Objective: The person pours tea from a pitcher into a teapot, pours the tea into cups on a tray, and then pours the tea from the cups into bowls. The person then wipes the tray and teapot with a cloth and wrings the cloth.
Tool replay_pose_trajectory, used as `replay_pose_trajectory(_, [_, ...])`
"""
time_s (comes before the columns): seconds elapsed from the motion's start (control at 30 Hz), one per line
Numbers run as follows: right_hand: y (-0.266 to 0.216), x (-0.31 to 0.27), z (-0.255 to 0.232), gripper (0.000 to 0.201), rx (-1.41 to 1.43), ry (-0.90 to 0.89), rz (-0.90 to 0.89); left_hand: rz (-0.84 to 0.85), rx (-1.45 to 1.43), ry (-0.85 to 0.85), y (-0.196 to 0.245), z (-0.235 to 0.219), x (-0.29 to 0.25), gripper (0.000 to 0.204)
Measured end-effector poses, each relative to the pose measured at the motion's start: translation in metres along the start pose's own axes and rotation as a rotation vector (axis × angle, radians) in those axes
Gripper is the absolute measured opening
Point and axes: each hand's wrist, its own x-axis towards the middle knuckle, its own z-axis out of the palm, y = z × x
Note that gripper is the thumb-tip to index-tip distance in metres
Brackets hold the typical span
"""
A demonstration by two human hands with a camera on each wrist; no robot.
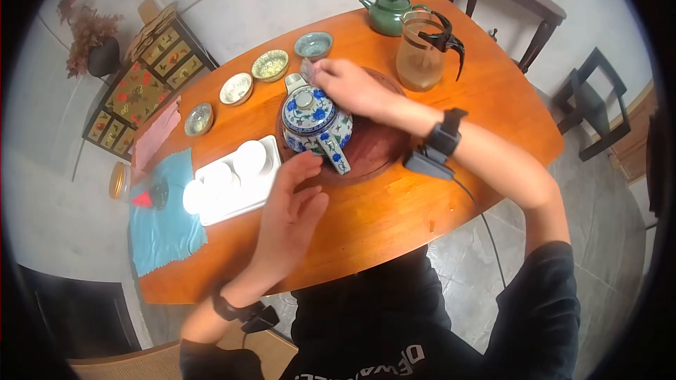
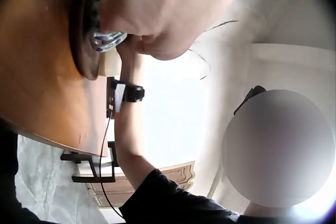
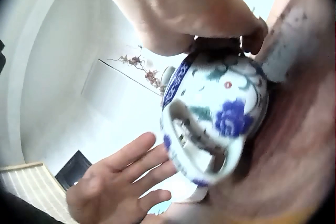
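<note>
A white teapot [image 1: 308,111] with blue flowers and a lid sits on a round dark wooden tray [image 1: 384,142]. Its spout [image 1: 295,81] points away from me and its handle [image 3: 231,163] towards me. My right hand [image 1: 352,88] reaches across beside the spout, fingers curled, pinching a small greyish thing [image 1: 307,69] that is blurred; I cannot tell what it is. In the right wrist view that hand's fingers bend over the teapot's far side. My left hand [image 1: 290,214] is held up beside the handle, fingers spread and loose, with nothing in it.
Several small bowls [image 1: 270,65] line the far left edge. A white tray [image 1: 267,193] with white cups stands left, near a blue cloth [image 1: 169,222] and a pink cloth [image 1: 156,132]. At the right are a glass pitcher [image 1: 420,63] and a green teapot [image 1: 389,14].
</note>
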Motion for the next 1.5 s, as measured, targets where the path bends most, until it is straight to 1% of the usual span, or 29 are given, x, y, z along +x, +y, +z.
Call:
replay_pose_trajectory(0.07, [-0.005, -0.018, 0.002, 0.033, 0.141, -0.03, 0.133, -0.02, -0.056, -0.011, -0.012, 0.012, 0.005, 0.051])
replay_pose_trajectory(0.1, [-0.005, -0.021, 0.002, 0.033, 0.14, -0.034, 0.135, -0.039, -0.109, -0.023, -0.015, 0.018, 0.008, 0.051])
replay_pose_trajectory(0.17, [-0.01, -0.029, 0.005, 0.035, 0.247, 0.068, 0.049, -0.042, -0.151, -0.031, -0.011, 0.024, 0.018, 0.047])
replay_pose_trajectory(0.23, [-0.018, -0.045, 0.005, 0.029, 0.078, 0.091, -0.145, -0.046, -0.189, -0.042, -0.01, 0.024, 0.028, 0.044])
replay_pose_trajectory(0.27, [-0.018, -0.051, 0.007, 0.025, -0.004, 0.108, -0.31, -0.056, -0.196, -0.059, -0.012, 0.023, 0.032, 0.039])
replay_pose_trajectory(0.37, [-0.029, -0.072, -0.002, 0.024, -0.07, 0.02, -0.284, -0.098, -0.14, -0.09, -0.019, 0.01, 0.042, 0.029])
replay_pose_trajectory(0.4, [-0.018, -0.07, -0.003, 0.025, -0.152, 0.081, -0.477, -0.121, -0.077, -0.107, -0.019, 0.003, 0.044, 0.024])
replay_pose_trajectory(0.43, [-0.024, -0.075, -0.007, 0.025, -0.154, 0.08, -0.478, -0.119, -0.078, -0.106, -0.018, -0.001, 0.041, 0.024])
replay_pose_trajectory(0.5, [-0.04, -0.094, -0.013, 0.029, -0.092, 0.129, -0.285, -0.099, -0.016, -0.075, -0.012, -0.005, 0.031, 0.022])
replay_pose_trajectory(0.57, [-0.036, -0.104, -0.003, 0.03, 0.012, 0.183, -0.281, -0.142, -0.025, -0.134, 0.004, -0.005, 0.008, 0.023])
replay_pose_trajectory(0.63, [-0.042, -0.117, 0.007, 0.035, 0.545, 0.153, -0.1, -0.2, -0.034, -0.2, 0.021, -0.003, -0.02, 0.025])
replay_pose_trajectory(0.7, [-0.044, -0.13, 0.011, 0.043, 0.635, 0.121, -0.028, -0.248, -0.121, -0.261, 0.031, -0.001, -0.043, 0.026])
replay_pose_trajectory(0.73, [-0.044, -0.137, 0.016, 0.044, 0.99, 0.127, 0.165, -0.257, -0.123, -0.273, 0.028, -0.001, -0.052, 0.026])
replay_pose_trajectory(0.77, [-0.044, -0.146, 0.023, 0.047, 1.341, 0.129, 0.361, -0.182, -0.235, -0.252, 0.023, -0.002, -0.061, 0.026])
replay_pose_trajectory(0.8, [-0.046, -0.155, 0.034, 0.052, 1.411, 0.122, 0.473, -0.104, -0.345, -0.23, 0.019, -0.003, -0.067, 0.026])
replay_pose_trajectory(0.83, [-0.055, -0.163, 0.048, 0.054, 1.494, 0.174, 0.601, -0.11, -0.35, -0.239, 0.015, -0.004, -0.071, 0.026])
replay_pose_trajectory(0.9, [-0.015, -0.189, 0.084, 0.055, 2.035, -0.402, 0.307, -0.057, -0.232, -0.072, 0.006, -0.005, -0.076, 0.027])
replay_pose_trajectory(0.93, [-0.02, -0.188, 0.087, 0.055, 2.039, -0.388, 0.305, -0.064, -0.233, -0.082, 0.006, -0.005, -0.079, 0.027])
replay_pose_trajectory(1.0, [-0.042, -0.178, 0.092, 0.056, 1.803, -0.162, 0.55, -0.066, -0.296, 0.039, 0.009, -0.008, -0.084, 0.027])
replay_pose_trajectory(1.03, [-0.052, -0.17, 0.093, 0.056, 1.807, -0.158, 0.553, -0.071, -0.296, 0.038, 0.007, -0.008, -0.087, 0.027])
replay_pose_trajectory(1.1, [-0.066, -0.154, 0.092, 0.053, 1.776, 0.136, 0.599, -0.035, -0.2, 0.059, 0.001, -0.007, -0.092, 0.026])
replay_pose_trajectory(1.13, [-0.059, -0.16, 0.096, 0.049, 1.758, -0.033, 0.546, -0.037, -0.199, 0.059, 0.0, -0.005, -0.094, 0.026])
replay_pose_trajectory(1.17, [-0.058, -0.167, 0.1, 0.049, 1.76, -0.032, 0.547, 0.024, -0.12, 0.11, -0.002, -0.001, -0.096, 0.024])
replay_pose_trajectory(1.23, [-0.063, -0.176, 0.103, 0.051, 1.693, -0.118, 0.779, 0.082, -0.045, 0.165, -0.002, -0.001, -0.095, 0.021])
replay_pose_trajectory(1.27, [-0.085, -0.175, 0.089, 0.045, 1.552, 0.028, 0.924, 0.092, -0.052, 0.236, -0.002, -0.001, -0.093, 0.019])
replay_pose_trajectory(1.3, [-0.083, -0.176, 0.079, 0.045, 1.542, 0.021, 0.934, 0.1, -0.061, 0.309, -0.002, -0.001, -0.094, 0.016])
replay_pose_trajectory(1.37, [-0.076, -0.174, 0.051, 0.036, 0.931, -0.056, 0.59, 0.13, -0.098, 0.336, -0.004, -0.006, -0.099, 0.015])
replay_pose_trajectory(1.43, [-0.049, -0.154, 0.027, 0.04, 0.579, 0.05, 0.13, 0.157, -0.132, 0.349, -0.006, -0.007, -0.103, 0.013])
replay_pose_trajectory(1.5, [-0.021, -0.118, 0.007, 0.039, -0.084, 0.176, -0.394, 0.142, -0.113, 0.292, -0.008, -0.008, -0.105, 0.012])
